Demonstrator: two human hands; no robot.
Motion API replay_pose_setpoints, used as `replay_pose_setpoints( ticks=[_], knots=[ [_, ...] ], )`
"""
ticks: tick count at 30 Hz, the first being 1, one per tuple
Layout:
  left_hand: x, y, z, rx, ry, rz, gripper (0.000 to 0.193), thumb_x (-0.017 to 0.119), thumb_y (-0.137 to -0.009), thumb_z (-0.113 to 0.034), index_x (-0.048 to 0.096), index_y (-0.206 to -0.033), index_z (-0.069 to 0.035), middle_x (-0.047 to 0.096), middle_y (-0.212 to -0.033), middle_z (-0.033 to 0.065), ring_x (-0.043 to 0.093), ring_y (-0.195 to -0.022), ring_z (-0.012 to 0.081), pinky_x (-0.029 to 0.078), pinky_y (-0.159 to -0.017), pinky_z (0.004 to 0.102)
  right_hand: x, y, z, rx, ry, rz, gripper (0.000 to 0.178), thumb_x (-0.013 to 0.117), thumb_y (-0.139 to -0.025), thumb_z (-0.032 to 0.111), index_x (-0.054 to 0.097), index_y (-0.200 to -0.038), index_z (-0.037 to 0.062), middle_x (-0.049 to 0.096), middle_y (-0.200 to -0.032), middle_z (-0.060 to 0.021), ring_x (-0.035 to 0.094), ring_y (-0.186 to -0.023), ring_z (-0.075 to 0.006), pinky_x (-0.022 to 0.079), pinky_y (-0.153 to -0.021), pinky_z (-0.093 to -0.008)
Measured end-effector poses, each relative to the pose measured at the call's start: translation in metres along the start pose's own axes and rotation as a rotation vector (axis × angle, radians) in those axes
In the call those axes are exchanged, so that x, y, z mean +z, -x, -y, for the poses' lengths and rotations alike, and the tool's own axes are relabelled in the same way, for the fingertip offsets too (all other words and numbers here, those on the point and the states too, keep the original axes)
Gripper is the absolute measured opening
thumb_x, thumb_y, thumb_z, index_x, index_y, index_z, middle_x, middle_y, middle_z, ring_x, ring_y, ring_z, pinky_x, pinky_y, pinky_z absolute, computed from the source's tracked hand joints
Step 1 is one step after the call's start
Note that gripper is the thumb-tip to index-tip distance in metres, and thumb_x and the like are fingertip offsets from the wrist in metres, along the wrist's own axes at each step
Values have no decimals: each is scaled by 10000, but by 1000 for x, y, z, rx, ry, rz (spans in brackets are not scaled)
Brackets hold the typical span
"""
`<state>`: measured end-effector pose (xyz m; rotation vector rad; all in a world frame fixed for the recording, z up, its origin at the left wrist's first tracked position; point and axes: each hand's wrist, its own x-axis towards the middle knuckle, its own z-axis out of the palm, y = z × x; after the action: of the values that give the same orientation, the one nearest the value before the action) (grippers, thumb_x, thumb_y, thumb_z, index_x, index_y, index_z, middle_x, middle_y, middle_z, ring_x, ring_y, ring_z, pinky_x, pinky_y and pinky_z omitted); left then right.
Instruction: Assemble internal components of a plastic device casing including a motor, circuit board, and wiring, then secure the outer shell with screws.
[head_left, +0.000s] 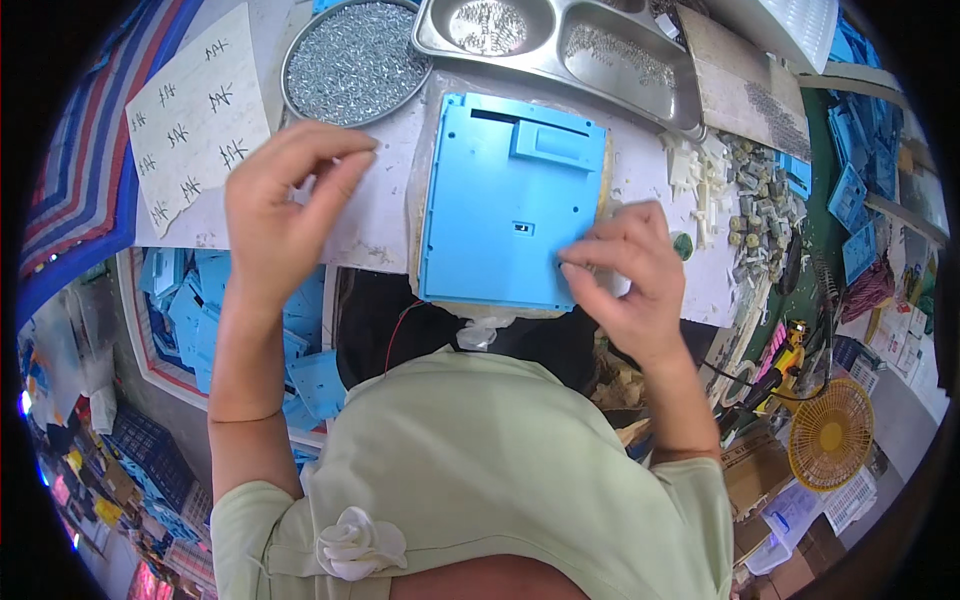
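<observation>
A flat blue plastic panel [490, 210] with a slot, a raised block and a small square opening lies on a pad in front of me. My right hand [635, 275] is over the panel's lower right edge, thumb and fingers pinched close to the surface. A tiny dark spot shows at those fingertips; whether it is a screw or a hole I cannot tell. My left hand [285, 200] hovers left of the panel, thumb and forefinger brought together. Anything between them is too small to make out. Just beyond it stands a round metal dish [357, 65] full of small silver screws.
A steel compartment tray [620, 60] with small metal parts sits at the back. White plastic pieces [695, 175] and small metal parts [765, 210] are heaped at the right. A crate of blue panels [190, 310] stands below left; a yellow fan [832, 435] is lower right.
</observation>
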<state>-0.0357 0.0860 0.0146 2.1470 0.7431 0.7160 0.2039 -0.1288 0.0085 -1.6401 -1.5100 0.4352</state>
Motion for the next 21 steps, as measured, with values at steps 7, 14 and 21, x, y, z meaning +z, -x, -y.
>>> replay_pose_setpoints(
  ticks=[7,14,21],
  knots=[
    [30,6,-23,122,69,109,101,764,-834,7,734,-929,-4,683,-825,68,575,-624,143,448,-554,262,27,31,4,340,-237,-168,236,825,-724,-9,809,-933,99,589,-862,-21,502,-879,-188,419,-784,-307],
    [27,15,-18,105,57,98,104,774,-822,7,726,-912,-13,675,-801,70,550,-594,143,423,-527,264,26,35,5,408,-287,-147,217,829,-759,12,792,-964,74,570,-879,-38,528,-894,-179,430,-820,-293],
    [30,18,-30,163,112,216,141,752,-807,61,716,-932,5,691,-834,96,639,-688,175,481,-595,280,-106,-109,-72,-85,-217,-802,331,541,-990,130,606,-1275,-24,622,-1226,-179,589,-1160,-327,426,-1052,-508]
  ],
)
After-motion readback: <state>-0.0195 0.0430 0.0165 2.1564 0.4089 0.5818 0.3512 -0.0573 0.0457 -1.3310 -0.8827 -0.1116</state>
